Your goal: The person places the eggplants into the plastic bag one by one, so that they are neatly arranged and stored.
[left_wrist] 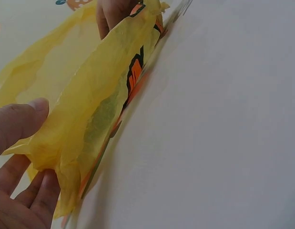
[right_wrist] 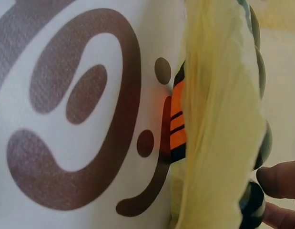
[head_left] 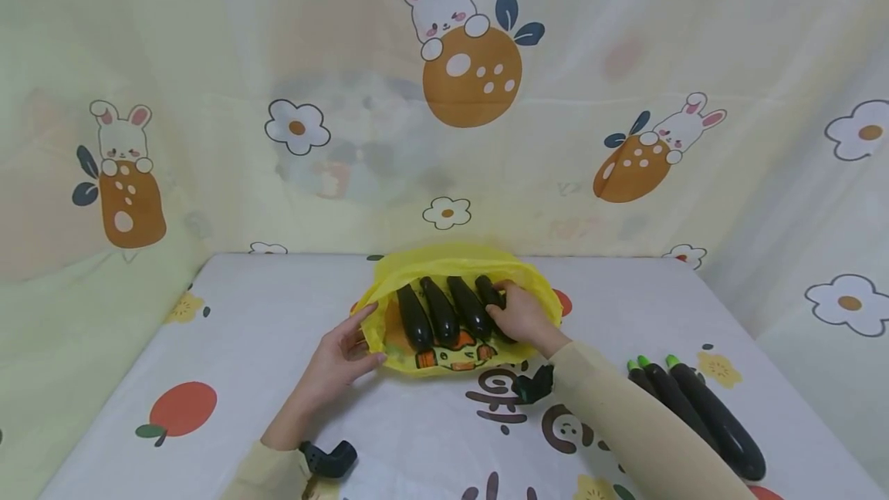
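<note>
A yellow plastic bag [head_left: 451,257] lies on the table with its mouth spread wide. Several dark, glossy eggplants [head_left: 415,319] sit side by side in it. The rightmost eggplant [head_left: 489,292] is held by my right hand [head_left: 524,319], which reaches into the bag; in the right wrist view its thumb and a finger touch the eggplant [right_wrist: 252,205]. At the bag's left edge is my left hand [head_left: 333,357], thumb and fingers spread apart. In the left wrist view the yellow film [left_wrist: 66,138] lies between that thumb and the loosely bent fingers, without a visible pinch.
Three eggplants with green stem ends [head_left: 718,415] lie together on the table's right side. A white patterned cloth [head_left: 264,315] covers the table. Behind it hangs a pale curtain [head_left: 361,199] with rabbit and flower prints. Each wrist carries a black mount [head_left: 329,460].
</note>
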`<state>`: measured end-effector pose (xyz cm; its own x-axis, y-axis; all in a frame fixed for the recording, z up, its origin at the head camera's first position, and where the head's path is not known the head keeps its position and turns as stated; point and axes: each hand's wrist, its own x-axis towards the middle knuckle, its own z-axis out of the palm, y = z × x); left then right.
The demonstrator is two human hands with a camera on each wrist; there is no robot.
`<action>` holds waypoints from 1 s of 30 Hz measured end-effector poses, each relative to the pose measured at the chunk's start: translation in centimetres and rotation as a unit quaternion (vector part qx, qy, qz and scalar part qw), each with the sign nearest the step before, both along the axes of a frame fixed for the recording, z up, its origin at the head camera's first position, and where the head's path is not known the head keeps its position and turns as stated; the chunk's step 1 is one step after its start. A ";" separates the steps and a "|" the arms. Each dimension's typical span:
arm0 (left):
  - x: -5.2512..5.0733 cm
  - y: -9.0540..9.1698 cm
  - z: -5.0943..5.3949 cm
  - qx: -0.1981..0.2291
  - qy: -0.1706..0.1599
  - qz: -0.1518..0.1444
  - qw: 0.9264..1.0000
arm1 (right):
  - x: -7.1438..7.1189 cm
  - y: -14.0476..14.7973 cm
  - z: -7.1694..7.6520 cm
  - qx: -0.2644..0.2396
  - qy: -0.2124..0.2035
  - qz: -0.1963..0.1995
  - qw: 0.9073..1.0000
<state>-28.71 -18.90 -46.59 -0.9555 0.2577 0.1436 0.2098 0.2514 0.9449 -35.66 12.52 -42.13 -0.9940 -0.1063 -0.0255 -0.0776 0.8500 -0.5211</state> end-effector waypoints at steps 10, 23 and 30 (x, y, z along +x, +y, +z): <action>0.0 0.1 0.0 -0.004 -0.008 0.006 1.000 | 0.1 -0.1 0.4 -0.008 -0.003 -0.003 1.000; 0.0 0.1 0.0 -0.002 -0.015 0.009 1.000 | 1.8 0.2 2.5 -0.030 0.032 0.058 0.997; 0.0 0.1 0.1 -0.003 -0.018 0.011 1.000 | 4.2 2.6 4.3 -0.127 0.015 0.127 0.984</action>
<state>-28.72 -18.79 -46.49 -0.9654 0.2376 0.1078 0.1704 0.2614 0.9501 -31.45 15.15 -37.87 -0.9343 -0.3509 0.0627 -0.2894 0.6443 -0.7079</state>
